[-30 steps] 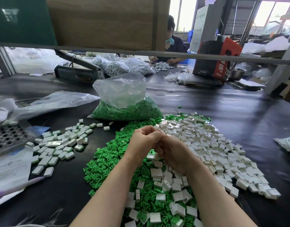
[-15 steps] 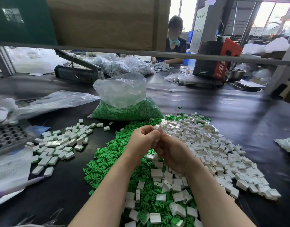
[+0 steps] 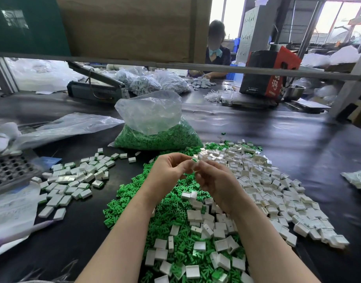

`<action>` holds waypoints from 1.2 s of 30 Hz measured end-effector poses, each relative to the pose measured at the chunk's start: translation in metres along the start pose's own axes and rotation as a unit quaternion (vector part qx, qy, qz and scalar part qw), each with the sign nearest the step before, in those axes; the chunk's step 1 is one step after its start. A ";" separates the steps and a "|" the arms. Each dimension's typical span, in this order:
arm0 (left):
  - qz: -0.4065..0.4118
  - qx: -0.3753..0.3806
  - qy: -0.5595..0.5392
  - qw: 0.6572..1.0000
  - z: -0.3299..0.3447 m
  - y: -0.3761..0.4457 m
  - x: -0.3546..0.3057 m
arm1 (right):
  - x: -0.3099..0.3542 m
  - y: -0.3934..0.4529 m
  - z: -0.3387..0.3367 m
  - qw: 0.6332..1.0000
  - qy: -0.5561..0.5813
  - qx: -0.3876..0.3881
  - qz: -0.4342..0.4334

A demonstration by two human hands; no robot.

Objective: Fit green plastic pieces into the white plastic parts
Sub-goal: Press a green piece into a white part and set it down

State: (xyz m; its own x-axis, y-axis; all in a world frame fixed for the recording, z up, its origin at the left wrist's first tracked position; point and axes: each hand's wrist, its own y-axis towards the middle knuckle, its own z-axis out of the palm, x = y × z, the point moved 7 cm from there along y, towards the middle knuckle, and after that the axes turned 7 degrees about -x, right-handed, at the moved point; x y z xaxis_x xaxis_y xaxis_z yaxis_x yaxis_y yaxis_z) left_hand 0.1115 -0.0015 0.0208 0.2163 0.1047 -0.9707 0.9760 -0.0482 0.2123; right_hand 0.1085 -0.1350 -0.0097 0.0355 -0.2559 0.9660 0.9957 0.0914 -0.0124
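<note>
Black worktable (image 3: 277, 139), both hands' fingers pinching one small white part (image 3: 200, 157), green edge (image 3: 194, 160) facing left, axis unclear.

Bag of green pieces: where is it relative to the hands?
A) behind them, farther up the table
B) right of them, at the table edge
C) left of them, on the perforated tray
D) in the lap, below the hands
A: the clear bag of green pieces sits past the left hand and right hand, farther up the black table.

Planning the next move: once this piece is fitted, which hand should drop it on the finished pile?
Probably the left hand. The finished pile lies on its side; the right hand is over the white parts.
</note>
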 end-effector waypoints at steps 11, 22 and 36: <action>0.141 -0.026 0.229 0.963 -0.004 0.003 -0.009 | 0.015 -0.002 -0.005 0.974 -0.169 -0.075 -0.128; 0.116 0.024 0.213 0.970 0.000 0.003 -0.003 | 0.008 -0.002 -0.002 0.977 -0.185 -0.053 -0.092; 0.107 0.021 0.180 0.978 -0.006 0.005 -0.002 | 0.007 0.001 -0.002 0.982 -0.165 -0.023 -0.091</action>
State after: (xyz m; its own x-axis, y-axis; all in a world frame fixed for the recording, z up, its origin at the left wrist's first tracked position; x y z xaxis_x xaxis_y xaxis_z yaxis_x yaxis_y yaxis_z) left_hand 0.1161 0.0040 0.0248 0.4175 0.4303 -0.8003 0.9072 -0.1472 0.3941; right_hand 0.1095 -0.1386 -0.0034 -0.1655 0.0619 0.9843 0.9861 0.0267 0.1641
